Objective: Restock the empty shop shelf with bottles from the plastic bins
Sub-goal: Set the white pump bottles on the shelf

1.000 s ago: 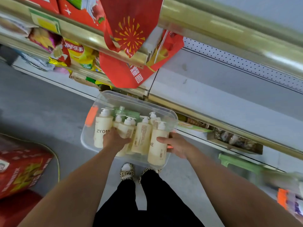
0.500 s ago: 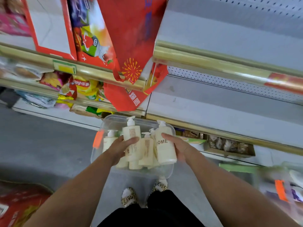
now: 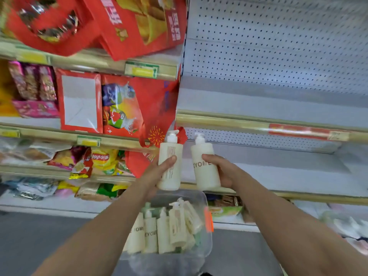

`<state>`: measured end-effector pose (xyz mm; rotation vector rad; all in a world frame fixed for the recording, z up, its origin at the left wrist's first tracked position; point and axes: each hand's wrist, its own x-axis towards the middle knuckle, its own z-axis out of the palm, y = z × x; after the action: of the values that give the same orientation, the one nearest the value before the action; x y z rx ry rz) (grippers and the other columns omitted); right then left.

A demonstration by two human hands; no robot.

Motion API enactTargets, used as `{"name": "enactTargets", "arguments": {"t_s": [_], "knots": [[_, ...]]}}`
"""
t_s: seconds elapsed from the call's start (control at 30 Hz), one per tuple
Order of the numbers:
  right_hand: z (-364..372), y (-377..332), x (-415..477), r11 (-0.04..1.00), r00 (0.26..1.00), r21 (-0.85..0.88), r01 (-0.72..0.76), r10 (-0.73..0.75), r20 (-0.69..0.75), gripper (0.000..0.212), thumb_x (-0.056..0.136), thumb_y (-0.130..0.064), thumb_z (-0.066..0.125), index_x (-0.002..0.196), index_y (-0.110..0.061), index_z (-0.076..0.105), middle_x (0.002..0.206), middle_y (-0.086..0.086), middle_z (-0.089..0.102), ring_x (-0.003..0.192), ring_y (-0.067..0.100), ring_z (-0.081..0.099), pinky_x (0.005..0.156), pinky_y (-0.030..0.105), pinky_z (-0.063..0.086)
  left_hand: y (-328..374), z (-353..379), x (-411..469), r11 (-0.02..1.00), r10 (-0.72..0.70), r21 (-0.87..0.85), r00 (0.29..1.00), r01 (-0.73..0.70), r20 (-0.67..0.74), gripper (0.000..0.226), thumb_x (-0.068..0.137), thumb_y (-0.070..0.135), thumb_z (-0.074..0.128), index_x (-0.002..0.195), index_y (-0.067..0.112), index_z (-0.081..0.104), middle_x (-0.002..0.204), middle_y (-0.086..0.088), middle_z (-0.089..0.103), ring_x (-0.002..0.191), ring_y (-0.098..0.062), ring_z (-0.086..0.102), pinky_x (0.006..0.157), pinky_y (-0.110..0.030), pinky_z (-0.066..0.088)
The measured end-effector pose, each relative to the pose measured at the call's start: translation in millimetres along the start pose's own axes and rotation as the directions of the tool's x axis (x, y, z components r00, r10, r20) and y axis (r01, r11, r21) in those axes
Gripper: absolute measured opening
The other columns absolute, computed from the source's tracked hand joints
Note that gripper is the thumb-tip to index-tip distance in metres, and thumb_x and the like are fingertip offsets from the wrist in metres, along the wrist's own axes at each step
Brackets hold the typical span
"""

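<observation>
Cream-coloured plastic pump bottles fill both hands in the head view. The left hand (image 3: 154,175) wraps its fingers round the left bottle (image 3: 170,156), label side facing the camera. The right hand (image 3: 225,170) curls its thumb and fingers round the right bottle (image 3: 205,172), which reads ZYOME. Both bottles stand upright, close together but not touching, and are raised in front of the left end of the empty shelf (image 3: 278,172), a bare grey board with a gold front rail (image 3: 308,199). I cannot tell whether either base rests on the rail.

Below the wrists sits the clear plastic bin (image 3: 207,248), with an orange tag (image 3: 208,221) on its right wall. More bottles of the same kind (image 3: 159,232) lie packed inside it, pumps pointing away from the person.

Just behind the left bottle's pump hangs a red bag with a firework print (image 3: 156,136), its lower edge drooping across the corner where the bare shelf begins. It crowds that end of the board. To the left, the neighbouring bay holds crisp packets (image 3: 103,158), red gift boxes (image 3: 79,100) and pink packs (image 3: 33,84).

Above the bare board runs a second grey shelf (image 3: 258,100) with a red strip (image 3: 298,131) on its rail, backed by white perforated panel (image 3: 278,46). Small packaged goods (image 3: 225,212) sit on the lowest level, right of the bin. Grey floor (image 3: 39,236) shows at lower left.
</observation>
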<state>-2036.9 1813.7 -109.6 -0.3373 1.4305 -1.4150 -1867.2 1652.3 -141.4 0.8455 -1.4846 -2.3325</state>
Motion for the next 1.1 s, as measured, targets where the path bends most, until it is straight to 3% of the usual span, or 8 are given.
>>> {"name": "enactTargets", "arguments": {"t_s": [0.13, 0.3, 0.4, 0.5, 0.67, 0.8, 0.93, 1.1], "knots": [[1, -55, -18, 0.992, 0.992, 0.011, 0.122, -0.122, -0.020, 0.036, 0.073, -0.030, 0.067, 0.103, -0.009, 0.067, 0.088, 0.008, 0.073, 0.076, 0.022, 0.071, 0.068, 0.034, 0.058, 46, 26, 5, 0.993, 0.117, -0.017, 0.989, -0.115, 0.095, 0.077, 0.070, 0.050, 0.079, 0.137, 0.022, 0.051, 0.115, -0.010, 0.071, 0.102, -0.028, 0.069, 0.080, -0.049, 0.057], [-6, -116, -35, 0.955, 0.955, 0.008, 0.295, -0.295, -0.042, 0.037, 0.077, -0.029, 0.073, 0.108, -0.010, 0.068, 0.095, 0.011, 0.073, 0.082, 0.026, 0.071, 0.075, 0.039, 0.057, 102, 72, 3, 0.981, 0.193, -0.034, 0.962, -0.190, 0.194, 0.061, 0.078, 0.053, 0.061, 0.129, 0.020, 0.056, 0.107, -0.006, 0.073, 0.091, -0.019, 0.070, 0.063, -0.034, 0.058], [-16, -145, -40, 0.924, 0.923, 0.002, 0.382, -0.382, -0.049, 0.036, 0.083, -0.030, 0.070, 0.112, -0.009, 0.066, 0.100, 0.013, 0.073, 0.086, 0.027, 0.071, 0.075, 0.042, 0.059, 127, 91, 9, 0.981, 0.194, -0.068, 0.948, -0.182, 0.252, 0.062, 0.081, 0.035, 0.071, 0.135, 0.010, 0.053, 0.117, -0.015, 0.070, 0.100, -0.027, 0.069, 0.069, -0.042, 0.060], [-27, -170, -37, 0.888, 0.887, -0.016, 0.459, -0.459, -0.053, 0.050, 0.077, -0.031, 0.072, 0.120, -0.007, 0.063, 0.101, 0.012, 0.073, 0.090, 0.027, 0.071, 0.075, 0.044, 0.059, 142, 103, 17, 0.980, 0.196, -0.089, 0.943, -0.178, 0.270, 0.066, 0.072, 0.021, 0.064, 0.134, 0.004, 0.051, 0.126, -0.022, 0.065, 0.109, -0.034, 0.064, 0.085, -0.051, 0.056], [-49, -196, -17, 0.843, 0.841, -0.023, 0.537, -0.538, -0.061, 0.067, 0.074, -0.024, 0.077, 0.133, -0.001, 0.055, 0.107, 0.014, 0.071, 0.100, 0.031, 0.068, 0.085, 0.047, 0.057, 140, 122, 29, 0.957, 0.286, -0.003, 0.939, -0.291, 0.190, 0.055, 0.077, 0.029, 0.074, 0.122, 0.001, 0.059, 0.114, -0.016, 0.071, 0.099, -0.030, 0.068, 0.067, -0.035, 0.057], [-71, -209, 3, 0.839, 0.838, 0.004, 0.544, -0.544, -0.039, 0.067, 0.073, -0.018, 0.079, 0.133, -0.002, 0.055, 0.111, 0.016, 0.071, 0.102, 0.032, 0.068, 0.085, 0.046, 0.056, 143, 138, 40, 0.952, 0.300, 0.018, 0.944, -0.305, 0.135, 0.053, 0.068, 0.029, 0.076, 0.115, 0.007, 0.064, 0.109, -0.014, 0.074, 0.100, -0.030, 0.069, 0.087, -0.050, 0.055], [-90, -220, 25, 0.846, 0.846, 0.014, 0.532, -0.532, -0.022, 0.069, 0.072, -0.018, 0.081, 0.134, -0.003, 0.054, 0.113, 0.017, 0.070, 0.103, 0.034, 0.067, 0.083, 0.046, 0.055, 141, 144, 60, 0.957, 0.285, 0.032, 0.954, -0.289, 0.092, 0.065, 0.064, 0.031, 0.089, 0.121, 0.020, 0.060, 0.112, -0.010, 0.073, 0.102, -0.030, 0.070, 0.087, -0.056, 0.055], [-103, -230, 53, 0.857, 0.857, 0.026, 0.515, -0.515, -0.009, 0.069, 0.069, -0.015, 0.084, 0.132, -0.006, 0.056, 0.119, 0.018, 0.069, 0.108, 0.037, 0.067, 0.088, 0.049, 0.055, 133, 146, 79, 0.954, 0.299, -0.008, 0.953, -0.299, 0.052, 0.071, 0.061, 0.040, 0.085, 0.126, 0.024, 0.057, 0.117, -0.012, 0.071, 0.111, -0.034, 0.067, 0.092, -0.062, 0.051]]}}
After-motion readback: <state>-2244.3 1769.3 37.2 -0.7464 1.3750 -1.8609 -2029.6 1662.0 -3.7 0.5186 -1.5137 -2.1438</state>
